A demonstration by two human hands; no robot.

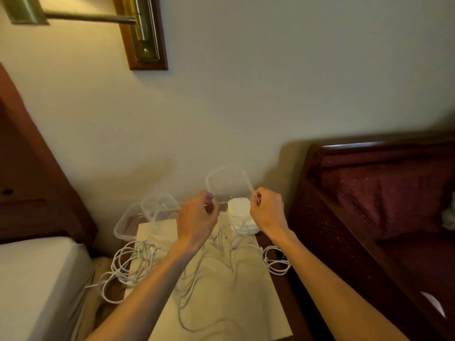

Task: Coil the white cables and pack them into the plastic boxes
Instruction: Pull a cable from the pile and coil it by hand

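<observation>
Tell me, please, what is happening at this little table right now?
A person is holding up a clear plastic box with both hands, the left hand gripping its left edge and the right hand pinching its right edge. It looks empty. Loose white cables lie tangled and uncoiled across the pale sheet on the table, some hanging over its edges. More clear boxes sit at the back left, and a stack of white pieces sits behind the hands. Packing has not yet begun.

I see a brass wall lamp (138,28) mounted high on the wall. A white mattress (37,279) lies at lower left. A dark red cushioned chair (384,193) stands to the right.
</observation>
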